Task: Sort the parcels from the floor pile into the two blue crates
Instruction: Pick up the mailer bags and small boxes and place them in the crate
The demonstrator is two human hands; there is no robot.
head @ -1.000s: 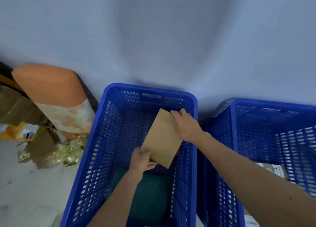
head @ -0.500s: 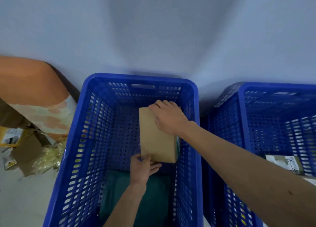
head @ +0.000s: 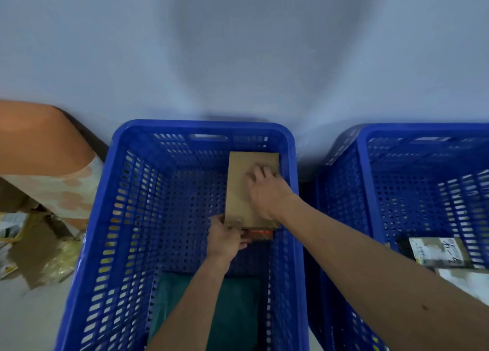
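Inside the left crate [head: 116, 218], my left hand [head: 225, 238], forearm reaching straight in, pinches the near edge of the brown parcel [head: 242, 189], which lies in the far right corner. My right hand [head: 267, 194] presses its top with loosely spread fingers, gripping nothing.

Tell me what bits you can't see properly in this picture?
Head view only.
1. Red-orange thing under the flat brown cardboard parcel: mostly hidden by parcel and left hand.
2. White label in the right blue plastic crate: writing too small; crate cut off by the right edge.
3. Dark green bag: partly behind the left forearm.
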